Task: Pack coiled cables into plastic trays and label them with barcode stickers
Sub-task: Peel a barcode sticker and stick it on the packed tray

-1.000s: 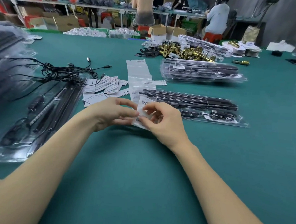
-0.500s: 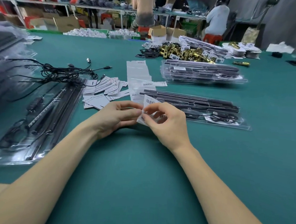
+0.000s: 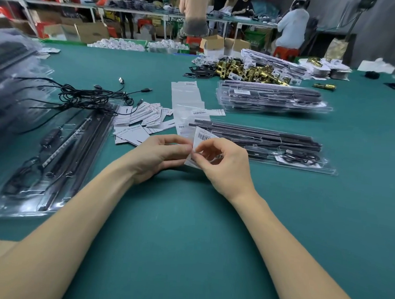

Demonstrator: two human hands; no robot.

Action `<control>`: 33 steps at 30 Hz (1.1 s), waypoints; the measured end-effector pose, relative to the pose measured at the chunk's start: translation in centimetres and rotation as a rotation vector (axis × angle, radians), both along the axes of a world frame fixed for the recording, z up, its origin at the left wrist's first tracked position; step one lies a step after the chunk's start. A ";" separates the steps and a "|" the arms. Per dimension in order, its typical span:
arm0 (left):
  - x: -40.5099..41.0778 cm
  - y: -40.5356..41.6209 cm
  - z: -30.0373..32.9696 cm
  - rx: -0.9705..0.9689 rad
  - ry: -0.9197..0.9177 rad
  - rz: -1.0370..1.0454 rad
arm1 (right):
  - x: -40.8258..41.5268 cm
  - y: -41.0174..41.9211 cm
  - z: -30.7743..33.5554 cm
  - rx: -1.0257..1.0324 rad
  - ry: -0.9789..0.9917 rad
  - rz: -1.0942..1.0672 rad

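Both hands meet over the green table, holding a white barcode sticker sheet (image 3: 201, 138) between them. My left hand (image 3: 162, 155) pinches its left edge. My right hand (image 3: 223, 164) pinches the sheet's lower part with thumb and forefinger. Just behind the hands lies a clear plastic tray (image 3: 267, 144) packed with black bars and a coiled cable. A second open tray (image 3: 52, 155) with black parts lies at the left. Loose black cables (image 3: 85, 95) are tangled above it.
White paper cards (image 3: 138, 121) and a strip of label backing (image 3: 187, 103) lie behind my left hand. A stack of packed trays (image 3: 272, 98) sits farther back right, with brass hardware (image 3: 248, 72) beyond it. More trays are piled at the far left. People work at the back.
Both hands have stayed together on the sticker sheet; the sheet's top corner now stands up more, and the fingers have shifted slightly on it.
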State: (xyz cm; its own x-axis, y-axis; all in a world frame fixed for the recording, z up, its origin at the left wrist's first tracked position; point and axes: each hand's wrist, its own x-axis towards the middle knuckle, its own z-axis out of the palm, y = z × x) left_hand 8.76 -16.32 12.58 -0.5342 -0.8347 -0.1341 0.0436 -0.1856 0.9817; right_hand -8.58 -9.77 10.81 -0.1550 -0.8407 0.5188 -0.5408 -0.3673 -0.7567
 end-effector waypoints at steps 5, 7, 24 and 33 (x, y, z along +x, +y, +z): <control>-0.7 0.3 0.2 -0.007 -0.058 0.086 | 0.2 0.1 -0.2 0.034 0.008 0.016; -0.8 0.4 0.4 0.015 -0.066 0.111 | 0.3 0.1 -0.2 0.024 -0.022 0.008; -1.2 0.4 0.9 0.107 -0.059 0.142 | 0.8 0.3 -0.1 -0.004 -0.066 -0.024; -1.6 0.7 1.0 0.078 -0.080 0.220 | 0.7 0.4 0.0 -0.032 -0.031 -0.019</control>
State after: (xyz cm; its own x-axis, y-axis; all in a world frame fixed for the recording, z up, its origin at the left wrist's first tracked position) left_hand 7.13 -15.62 13.55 -0.3262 -0.9151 -0.2372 0.0143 -0.2557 0.9667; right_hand -7.88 -9.35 10.78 -0.1871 -0.8206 0.5400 -0.5247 -0.3812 -0.7612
